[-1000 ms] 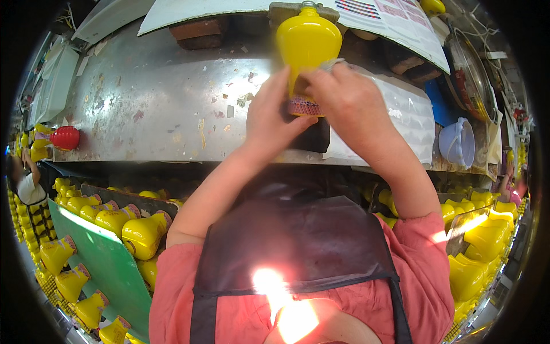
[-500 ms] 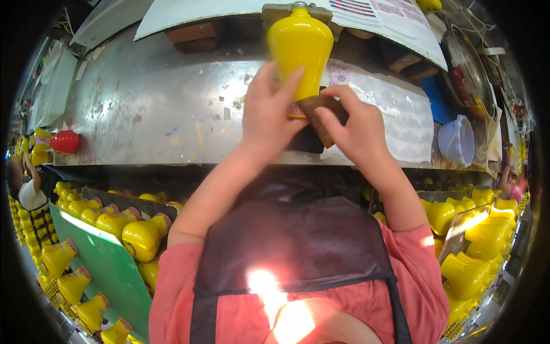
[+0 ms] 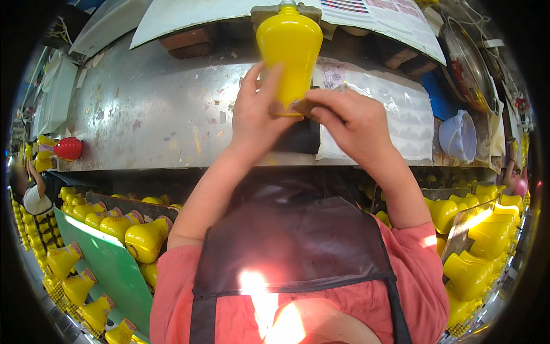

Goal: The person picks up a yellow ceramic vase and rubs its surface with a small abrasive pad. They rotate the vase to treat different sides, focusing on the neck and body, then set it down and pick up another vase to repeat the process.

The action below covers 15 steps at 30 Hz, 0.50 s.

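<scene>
A glossy yellow vase-shaped piece [image 3: 289, 51] lies over the metal bench in front of me, its wide part away from me and its narrow end towards me. My left hand [image 3: 250, 120] is closed around the left side of that narrow end, some fingers smeared by motion. Pinched in my right hand [image 3: 362, 119] is a small flat brown piece [image 3: 302, 107], its edge against the vase near the narrow end. My right fingers cover most of it. At the far end, the vase meets a metal fitting [image 3: 287, 3].
A white sheet [image 3: 375, 114] covers the bench's right side, beside a pale blue bucket [image 3: 456, 137]. A printed board [image 3: 212, 17] rests on bricks [image 3: 188, 40] behind. Several yellow vases [image 3: 146, 238] fill both lower sides near a green board [image 3: 100, 264]. Another person [image 3: 35, 195] is at far left.
The vase and both my hands have shifted slightly left. The brown piece has tilted and now shows much less of its face, having moved left along the narrow end.
</scene>
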Available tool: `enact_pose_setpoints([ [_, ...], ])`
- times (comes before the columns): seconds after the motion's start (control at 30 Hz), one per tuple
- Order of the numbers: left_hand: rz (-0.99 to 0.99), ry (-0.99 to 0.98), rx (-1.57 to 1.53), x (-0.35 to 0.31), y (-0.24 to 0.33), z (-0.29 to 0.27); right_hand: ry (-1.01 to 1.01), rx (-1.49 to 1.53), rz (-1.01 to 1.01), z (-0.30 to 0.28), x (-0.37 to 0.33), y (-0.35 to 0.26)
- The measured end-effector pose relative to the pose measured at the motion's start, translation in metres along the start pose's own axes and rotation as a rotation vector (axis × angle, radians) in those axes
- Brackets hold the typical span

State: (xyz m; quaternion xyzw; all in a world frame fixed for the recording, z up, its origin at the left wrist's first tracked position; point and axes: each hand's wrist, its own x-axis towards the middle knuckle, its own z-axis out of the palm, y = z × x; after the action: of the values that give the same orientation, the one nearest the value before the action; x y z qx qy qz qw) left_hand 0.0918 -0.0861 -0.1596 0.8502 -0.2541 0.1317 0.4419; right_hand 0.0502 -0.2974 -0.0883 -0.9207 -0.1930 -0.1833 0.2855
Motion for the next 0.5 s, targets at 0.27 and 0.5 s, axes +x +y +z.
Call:
enact_pose_setpoints([
  [0.27,0.055,0.089,0.070,-0.001,0.000,0.006,0.063,-0.075,-0.090,0.008,0.010,-0.001],
  [0.5,-0.017,0.072,0.010,0.004,0.005,0.004,0.069,-0.200,-0.157,0.006,0.022,-0.013],
])
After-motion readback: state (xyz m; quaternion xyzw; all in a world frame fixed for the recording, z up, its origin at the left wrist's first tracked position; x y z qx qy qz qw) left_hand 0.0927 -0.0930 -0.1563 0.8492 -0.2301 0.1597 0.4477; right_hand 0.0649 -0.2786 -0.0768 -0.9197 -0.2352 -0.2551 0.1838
